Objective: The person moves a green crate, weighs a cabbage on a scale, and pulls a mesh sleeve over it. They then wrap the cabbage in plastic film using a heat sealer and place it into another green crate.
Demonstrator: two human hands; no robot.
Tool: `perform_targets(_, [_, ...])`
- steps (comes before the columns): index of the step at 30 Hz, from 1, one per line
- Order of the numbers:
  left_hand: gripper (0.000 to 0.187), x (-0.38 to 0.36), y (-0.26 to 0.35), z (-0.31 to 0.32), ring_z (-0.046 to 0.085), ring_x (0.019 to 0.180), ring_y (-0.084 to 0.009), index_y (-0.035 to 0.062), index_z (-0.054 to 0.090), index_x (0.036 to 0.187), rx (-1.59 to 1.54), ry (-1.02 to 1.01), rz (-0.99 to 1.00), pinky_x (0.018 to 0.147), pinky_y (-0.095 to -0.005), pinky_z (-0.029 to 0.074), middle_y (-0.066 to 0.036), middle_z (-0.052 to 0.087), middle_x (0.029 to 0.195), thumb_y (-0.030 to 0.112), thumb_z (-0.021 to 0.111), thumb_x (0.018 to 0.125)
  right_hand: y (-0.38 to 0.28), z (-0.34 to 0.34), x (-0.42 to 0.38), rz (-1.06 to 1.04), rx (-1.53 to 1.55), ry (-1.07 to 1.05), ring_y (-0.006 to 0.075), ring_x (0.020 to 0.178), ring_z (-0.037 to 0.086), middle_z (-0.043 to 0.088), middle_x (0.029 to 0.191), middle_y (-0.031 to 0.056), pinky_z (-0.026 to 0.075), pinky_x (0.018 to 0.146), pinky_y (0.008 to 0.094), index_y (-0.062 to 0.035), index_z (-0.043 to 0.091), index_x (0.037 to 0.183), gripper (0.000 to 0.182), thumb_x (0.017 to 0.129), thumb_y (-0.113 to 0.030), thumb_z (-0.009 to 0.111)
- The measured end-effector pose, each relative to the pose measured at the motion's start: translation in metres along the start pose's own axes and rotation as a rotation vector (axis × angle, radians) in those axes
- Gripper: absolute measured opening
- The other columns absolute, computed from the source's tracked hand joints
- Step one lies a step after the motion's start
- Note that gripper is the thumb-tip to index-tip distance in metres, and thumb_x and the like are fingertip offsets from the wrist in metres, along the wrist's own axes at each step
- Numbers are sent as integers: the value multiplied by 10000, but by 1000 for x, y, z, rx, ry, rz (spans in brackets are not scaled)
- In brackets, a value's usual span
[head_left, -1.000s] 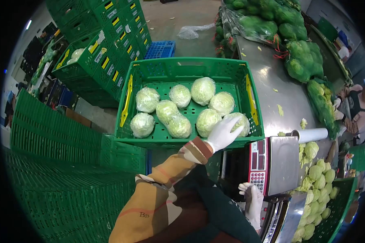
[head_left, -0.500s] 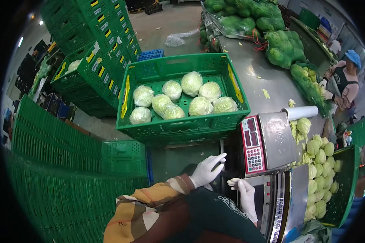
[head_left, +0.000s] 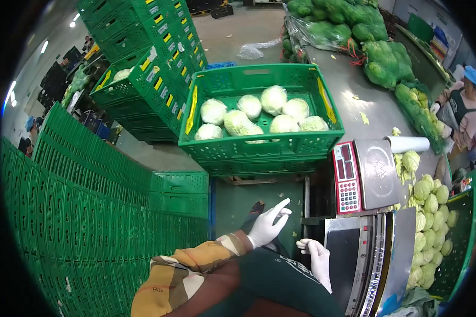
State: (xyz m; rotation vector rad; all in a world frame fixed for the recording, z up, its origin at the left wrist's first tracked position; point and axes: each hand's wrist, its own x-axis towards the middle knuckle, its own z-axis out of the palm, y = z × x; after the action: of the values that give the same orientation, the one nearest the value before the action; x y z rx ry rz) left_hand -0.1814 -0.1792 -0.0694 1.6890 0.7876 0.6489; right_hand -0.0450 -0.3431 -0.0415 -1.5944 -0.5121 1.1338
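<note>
My left hand (head_left: 269, 224), in a white glove, hovers over the gap in front of the green crate (head_left: 259, 142). Its fingers are stretched out, a little apart, and hold nothing. My right hand (head_left: 318, 260), gloved too, hangs near the dark plate of the wrapping machine (head_left: 339, 269). Loosely bent, its fingers show nothing between them. Several film-wrapped cabbages (head_left: 274, 100) lie in the crate, beyond my hands. To the right of the crate stands a red-and-white scale (head_left: 376, 171) with a bare metal pan.
Unwrapped cabbages (head_left: 431, 227) spill from a tipped green crate (head_left: 468, 243) at the right. A film roll (head_left: 407, 143) lies behind the scale. Crate stacks (head_left: 111, 227) rise at the left. Netted cabbages (head_left: 386, 63) and a co-worker (head_left: 463, 108) are at the far right.
The view has turned left, so the crate and scale appear farther right. My left hand has risen slightly in view, and my right-hand fingers look more bent. Both hands stay without anything in them.
</note>
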Motion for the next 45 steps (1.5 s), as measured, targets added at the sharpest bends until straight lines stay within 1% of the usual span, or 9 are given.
perform_targets(8, [435, 41, -3, -68, 688, 898, -180, 23, 515, 1342, 5, 344, 143, 814, -288, 538, -113, 701, 1005, 29, 584, 914, -42, 47, 79, -56, -34, -89, 81, 794, 577, 725, 974, 94, 470, 766, 232, 34, 678, 1045, 272, 995, -181, 520])
perform_targets(11, [402, 58, -8, -123, 678, 898, -161, -5, 510, 1329, 64, 519, 85, 817, -281, 525, -103, 710, 1003, -15, 520, 927, -75, 84, 126, -85, -128, -133, 115, 918, 633, 721, 978, 100, 484, 831, 250, 40, 673, 1061, 250, 981, -156, 541])
perform_targets(15, [363, 85, -26, -203, 623, 1005, -199, -38, 516, 1287, 461, 824, 254, 949, -337, 458, -116, 669, 1065, -30, 478, 926, -130, 145, 181, -436, -472, -157, 208, 949, 648, 700, 980, 106, 480, 855, 303, -20, 684, 1042, 166, 907, -98, 624])
perform_targets(19, [372, 115, -30, -269, 564, 1112, -268, -21, 536, 1266, 435, 1002, 170, 995, -379, 423, -145, 609, 1155, -36, 511, 895, -142, 201, 241, -930, -761, -43, 299, 1011, 608, 663, 1039, 125, 444, 893, 390, -55, 660, 1054, 243, 822, -110, 707])
perform_targets(23, [448, 135, -54, -313, 559, 1121, -259, 10, 473, 1365, 433, 1026, 77, 1000, -381, 412, -143, 604, 1198, -2, 525, 920, -134, 226, 286, -1021, -889, -12, 304, 939, 628, 670, 985, 133, 474, 843, 402, -38, 651, 1040, 262, 823, -171, 712])
perform_targets(26, [461, 144, -68, -320, 550, 1139, -262, 18, 451, 1387, 413, 948, 10, 1005, -378, 412, -148, 601, 1205, 12, 518, 931, -132, 229, 294, -815, -1261, -117, 275, 736, 669, 693, 839, 105, 523, 683, 381, -65, 664, 1038, 350, 843, -355, 684])
perform_targets(31, [401, 150, -85, -320, 578, 1106, -226, -3, 487, 1358, 143, 861, -184, 976, -340, 442, -157, 606, 1226, 76, 519, 966, -148, 217, 303, -673, -1077, -323, 277, 822, 681, 701, 908, 120, 535, 715, 385, -71, 668, 1060, 446, 781, -412, 737])
perform_targets(37, [353, 151, -56, -308, 588, 1083, -156, -9, 535, 1304, 109, 1012, -218, 957, -309, 454, -128, 633, 1200, 127, 544, 978, -146, 213, 325, -741, -1098, -549, 293, 896, 681, 704, 989, 140, 541, 766, 383, -59, 665, 1107, 504, 777, -433, 740])
perform_targets(45, [383, 105, -35, -266, 606, 1057, -259, 9, 539, 1295, 350, 1320, -118, 942, -357, 456, -141, 657, 1131, 79, 583, 921, -138, 214, 327, -1009, -1149, -624, 300, 733, 662, 679, 816, 131, 521, 633, 402, -40, 662, 1069, 431, 818, -386, 713])
